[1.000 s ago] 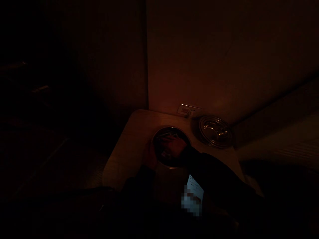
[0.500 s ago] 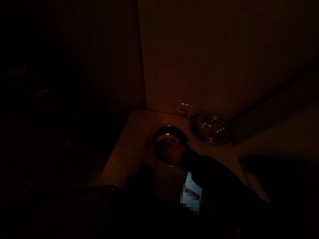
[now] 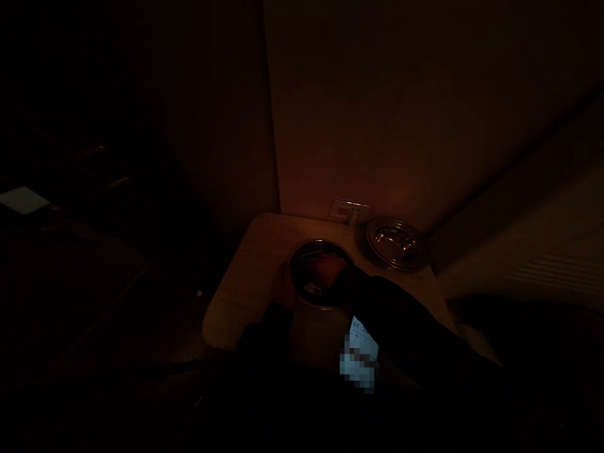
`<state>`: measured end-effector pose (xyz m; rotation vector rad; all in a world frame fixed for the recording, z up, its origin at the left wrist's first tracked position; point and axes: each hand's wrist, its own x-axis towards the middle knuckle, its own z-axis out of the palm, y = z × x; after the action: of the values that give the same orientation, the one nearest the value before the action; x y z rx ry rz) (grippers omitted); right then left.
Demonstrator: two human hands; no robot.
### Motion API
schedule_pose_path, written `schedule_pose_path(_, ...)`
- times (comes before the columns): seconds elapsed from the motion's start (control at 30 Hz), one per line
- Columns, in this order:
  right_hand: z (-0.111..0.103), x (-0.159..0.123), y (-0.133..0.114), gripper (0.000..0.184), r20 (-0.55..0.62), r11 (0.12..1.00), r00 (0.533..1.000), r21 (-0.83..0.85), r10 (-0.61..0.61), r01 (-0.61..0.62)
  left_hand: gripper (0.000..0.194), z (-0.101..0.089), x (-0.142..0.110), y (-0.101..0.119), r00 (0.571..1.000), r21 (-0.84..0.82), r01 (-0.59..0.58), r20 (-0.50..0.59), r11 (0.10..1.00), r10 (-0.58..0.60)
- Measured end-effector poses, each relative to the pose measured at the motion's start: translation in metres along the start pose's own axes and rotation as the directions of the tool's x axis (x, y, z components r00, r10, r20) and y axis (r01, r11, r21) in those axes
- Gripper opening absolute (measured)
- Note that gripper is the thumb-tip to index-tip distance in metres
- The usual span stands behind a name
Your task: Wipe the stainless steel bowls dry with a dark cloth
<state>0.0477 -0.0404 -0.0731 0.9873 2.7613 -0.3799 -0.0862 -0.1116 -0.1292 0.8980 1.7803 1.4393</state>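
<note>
The light is very dim. A round, shiny-rimmed metal bowl (image 3: 319, 308) stands on a pale wood-coloured tabletop (image 3: 236, 296). My left hand (image 3: 284, 288) lies against the bowl's left side and grips it at the edge. Inside the bowl, reaching in from the right, is my right hand (image 3: 328, 270); its fingers are lost in shadow, so their shape and anything in them cannot be made out. A small pale patch (image 3: 311, 288) shows in the bowl below the hand, too dark to name. Both forearms wear dark sleeves.
Behind the bowl to the right sits a stack of round metal dishes or lids (image 3: 396, 244). A wall socket (image 3: 348, 209) with something plugged in is just above the table's back edge. A lit screen (image 3: 361, 352) glows below my right forearm. Another pale bright patch (image 3: 24, 200) is at far left.
My right hand has shifted slightly within the bowl, and the pale patch now shows below it. The view has turned a little left, bringing the bright patch at far left into sight.
</note>
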Motion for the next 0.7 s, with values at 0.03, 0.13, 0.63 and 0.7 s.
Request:
schedule_pose_path(0.03,0.0,0.0,0.004,0.031,0.0,1.0,1.0,0.005,0.003,-0.003,0.036,0.0,-0.001,0.001,1.0,0.003,-0.003,0.003,1.0,0.003)
schedule_pose_path(0.13,0.003,-0.001,0.014,0.034,-0.005,1.0,1.0,0.022,0.001,-0.001,0.036,0.001,-0.001,0.0,1.0,0.015,-0.005,-0.001,1.0,0.005)
schedule_pose_path(0.63,0.012,-0.002,0.024,0.037,-0.085,0.995,0.996,0.087,-0.037,0.044,0.035,-0.001,-0.002,0.003,1.0,0.014,-0.004,-0.001,1.0,0.004)
schedule_pose_path(0.7,0.011,-0.001,0.025,0.037,-0.086,0.994,0.995,0.092,-0.045,0.053,0.034,-0.002,-0.001,0.001,1.0,0.018,0.002,-0.006,1.0,-0.002)
